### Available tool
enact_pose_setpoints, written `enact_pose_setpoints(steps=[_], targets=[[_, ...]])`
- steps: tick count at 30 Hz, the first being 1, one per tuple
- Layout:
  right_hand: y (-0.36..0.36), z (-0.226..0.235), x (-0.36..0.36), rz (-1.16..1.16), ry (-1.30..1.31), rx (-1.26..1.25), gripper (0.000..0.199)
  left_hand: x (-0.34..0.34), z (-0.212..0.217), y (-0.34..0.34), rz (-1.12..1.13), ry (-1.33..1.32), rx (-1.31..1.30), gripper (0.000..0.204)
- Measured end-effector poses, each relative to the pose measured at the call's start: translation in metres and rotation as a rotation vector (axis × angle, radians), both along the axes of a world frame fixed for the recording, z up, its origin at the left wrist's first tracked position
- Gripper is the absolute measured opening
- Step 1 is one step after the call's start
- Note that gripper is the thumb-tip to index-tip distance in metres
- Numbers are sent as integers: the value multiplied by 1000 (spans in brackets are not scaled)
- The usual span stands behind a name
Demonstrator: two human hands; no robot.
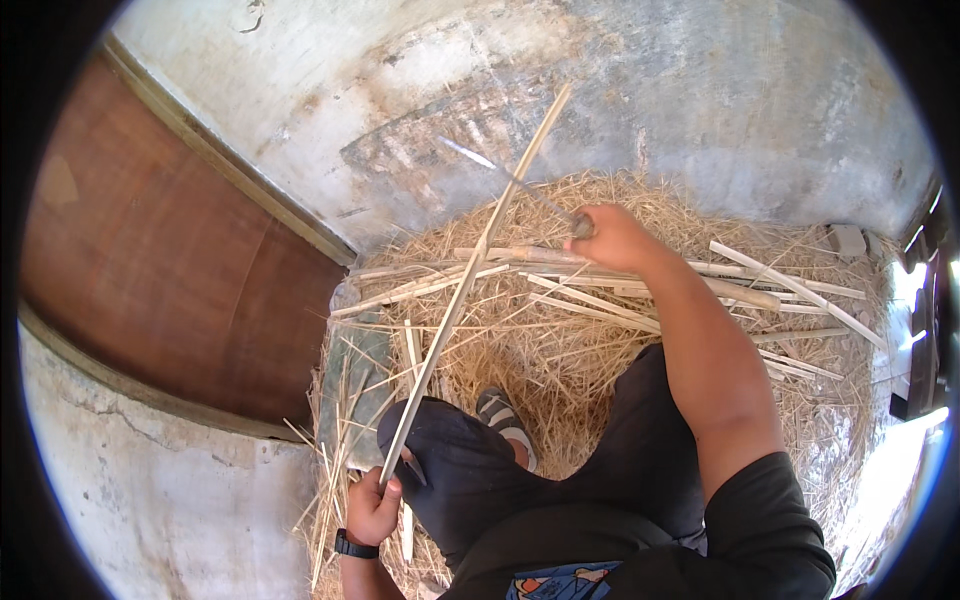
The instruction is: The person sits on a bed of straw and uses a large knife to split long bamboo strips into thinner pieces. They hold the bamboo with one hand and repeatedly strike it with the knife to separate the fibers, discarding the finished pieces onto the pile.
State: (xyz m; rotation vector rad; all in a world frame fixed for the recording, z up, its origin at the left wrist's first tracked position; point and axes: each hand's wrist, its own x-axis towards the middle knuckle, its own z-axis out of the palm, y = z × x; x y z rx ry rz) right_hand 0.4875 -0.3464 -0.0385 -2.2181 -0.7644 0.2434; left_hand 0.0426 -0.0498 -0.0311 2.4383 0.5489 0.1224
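Observation:
My left hand (373,508) is closed round the lower end of a long, pale split bamboo strip (440,340), beside my left knee. The strip slants up and away to the right, its far end high in front of the wall. In my right hand (612,238), closed round the handle, is a long thin-bladed knife (548,202). Its blade points to the far left and crosses the strip in its upper part. Whether the blade touches the strip, I cannot tell. The right arm is stretched forward over the straw.
Several split bamboo pieces (740,290) lie across the straw (560,370) ahead of my legs. A worn plastered wall (640,100) rises beyond. To the left is a brown wooden door panel (190,240); a grey block (846,240) sits at the far right.

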Motion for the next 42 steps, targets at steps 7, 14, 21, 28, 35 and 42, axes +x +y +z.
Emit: enact_pose_setpoints(steps=[7,14,21,28,35,42], targets=[[48,27,-80,540,-295,-319,36,20,-7,-16,-49,0,-50,52],[4,-20,11,-86,18,28,35,3,-1,3,14,31,43,52],[41,2,-52,378,-119,-161,25,18,-8,-13,6,-7,-81,51],[27,-30,-10,148,-67,37,29,14,8,-12,-11,49,-106,55],[37,-13,-32,166,-60,46,25,-4,-11,0,13,50,-171,56],[46,-9,-37,220,-245,13,22,-7,-2,1,34,47,-161,48]])
